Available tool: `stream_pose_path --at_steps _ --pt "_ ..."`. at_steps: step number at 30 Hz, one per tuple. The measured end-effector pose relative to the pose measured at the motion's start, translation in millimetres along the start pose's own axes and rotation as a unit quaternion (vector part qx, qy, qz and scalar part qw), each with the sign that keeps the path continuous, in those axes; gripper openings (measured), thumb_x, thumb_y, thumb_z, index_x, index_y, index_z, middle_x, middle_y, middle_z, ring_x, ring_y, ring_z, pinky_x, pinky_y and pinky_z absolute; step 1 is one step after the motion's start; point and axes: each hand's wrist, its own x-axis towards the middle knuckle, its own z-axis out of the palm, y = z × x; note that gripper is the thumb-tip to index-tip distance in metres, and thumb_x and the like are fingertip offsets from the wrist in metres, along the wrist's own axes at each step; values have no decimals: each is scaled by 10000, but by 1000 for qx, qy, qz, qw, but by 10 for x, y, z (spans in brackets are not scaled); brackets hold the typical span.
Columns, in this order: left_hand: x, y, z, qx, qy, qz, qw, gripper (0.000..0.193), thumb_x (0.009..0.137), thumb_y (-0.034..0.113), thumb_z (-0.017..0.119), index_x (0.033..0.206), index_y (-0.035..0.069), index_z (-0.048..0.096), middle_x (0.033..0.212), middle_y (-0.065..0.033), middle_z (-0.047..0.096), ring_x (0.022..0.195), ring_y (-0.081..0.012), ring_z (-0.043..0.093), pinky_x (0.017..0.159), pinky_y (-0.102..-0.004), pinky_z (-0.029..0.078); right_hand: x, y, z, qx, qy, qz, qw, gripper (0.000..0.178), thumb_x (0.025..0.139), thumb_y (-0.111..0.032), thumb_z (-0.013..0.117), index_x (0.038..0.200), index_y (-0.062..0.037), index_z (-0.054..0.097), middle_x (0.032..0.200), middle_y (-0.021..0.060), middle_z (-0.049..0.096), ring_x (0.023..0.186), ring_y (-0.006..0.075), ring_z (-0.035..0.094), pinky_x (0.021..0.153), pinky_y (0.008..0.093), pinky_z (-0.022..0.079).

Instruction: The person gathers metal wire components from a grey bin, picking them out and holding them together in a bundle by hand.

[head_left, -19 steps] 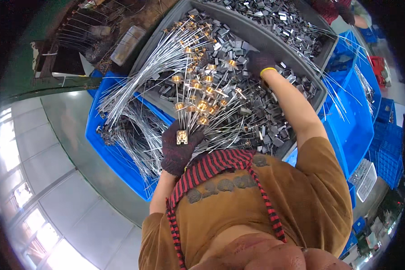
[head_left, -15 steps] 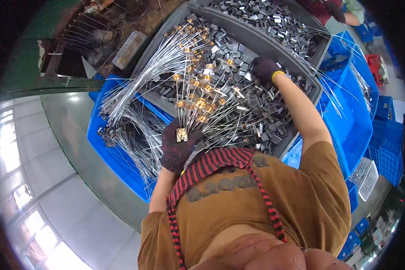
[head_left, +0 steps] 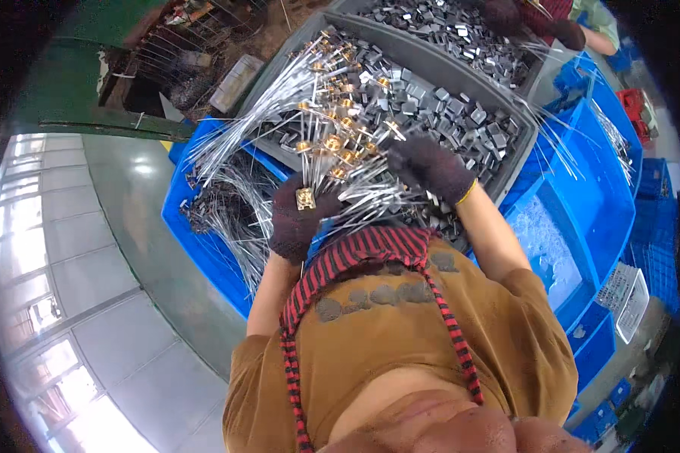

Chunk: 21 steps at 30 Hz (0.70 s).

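Observation:
My left hand, in a dark knit glove, is closed near the grey tray's front left side. A small square metal piece with a brass-coloured middle shows at its fingers. Thin silvery wires with brass-coloured coil ends fan out just beyond that hand; how many it grips is hidden. My right hand, gloved with a yellow cuff edge, hovers over the tray beside the wires. Its fingers are smeared by motion, and whatever they may hold cannot be made out. Small dark grey blocks fill the tray around it.
The grey tray's rim borders a second tray of similar pieces. Blue bins with wires stand at left, more blue bins at right. A co-worker's gloved hand is at the far right. A white basket stands lower right.
My right hand has come back from the tray's far right side, leftward and nearer, toward the wires and my left hand. My left hand keeps its closed grip.

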Motion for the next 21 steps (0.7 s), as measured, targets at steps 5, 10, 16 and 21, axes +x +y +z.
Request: stream_pose_path --at_steps 5,10,16,21 --pt "-41 -100 -46 -17 -2 12 1000 328 830 24 812 1137 -2 698 948 -88 742 787 -185 701 693 -337 578 -103 -784 14 386 105 130 907 601 969 -255 714 1468 16 515 1116 107 697 908 171 670 815 328 561" --pt "-89 -117 -77 -8 -27 54 998 309 835 19 794 1126 -14 695 937 -94 733 783 -186 691 690 -344 577 -138 -1199 168 328 181 144 916 587 982 -235 692 1483 2 498 1139 113 686 862 157 674 785 320 568" --pt "-227 58 -51 -92 -43 35 994 336 830 12 793 1149 1 691 923 -112 737 750 -192 691 635 -330 561 -219 -1215 -6 355 19 13 935 501 925 -112 715 1402 -22 591 1139 83 678 881 167 665 790 339 569" --pt "-175 139 -78 -90 -91 -30 991 278 837 62 811 1090 20 702 836 -27 712 667 -113 634 574 -286 506 -248 -1203 -201 267 -32 38 962 570 800 -38 838 1337 -29 648 1356 82 645 1164 180 644 958 357 576"
